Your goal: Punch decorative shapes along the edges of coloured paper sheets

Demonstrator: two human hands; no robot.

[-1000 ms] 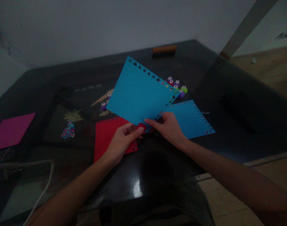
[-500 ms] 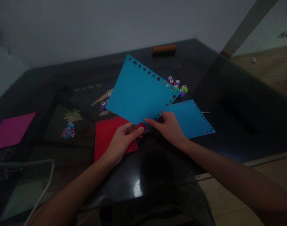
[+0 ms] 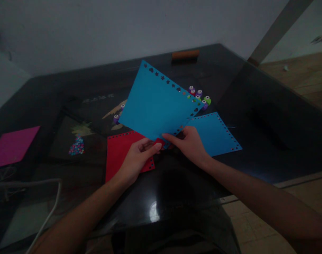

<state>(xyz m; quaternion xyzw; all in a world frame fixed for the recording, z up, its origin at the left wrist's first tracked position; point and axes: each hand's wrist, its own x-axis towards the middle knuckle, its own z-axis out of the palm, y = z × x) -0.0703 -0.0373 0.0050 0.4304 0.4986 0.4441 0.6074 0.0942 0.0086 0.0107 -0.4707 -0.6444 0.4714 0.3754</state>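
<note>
My left hand (image 3: 137, 155) grips a small red craft punch (image 3: 159, 143), thumb on top, at the near edge of a blue sheet of paper (image 3: 158, 102). That sheet is held up at a tilt and has shaped holes, such as stars and hearts, along two edges. My right hand (image 3: 191, 144) pinches the sheet's near right edge, thumb on top; its other fingers are partly hidden. Under my left hand lies a red sheet (image 3: 117, 153) with punched edges. A second punched blue sheet (image 3: 219, 135) rests right of my right hand.
Several coloured punches (image 3: 199, 95) stand behind the sheet, others (image 3: 116, 119) to its left. A pile of paper cut-outs (image 3: 77, 145) and a pink sheet (image 3: 15, 146) lie left. A brown cylinder (image 3: 185, 55) is at the table's back. A white cable (image 3: 56, 201) hangs front left.
Almost nothing differs. Both hands keep their hold on the punch and the blue sheet, whose upper edge has shifted very slightly.
</note>
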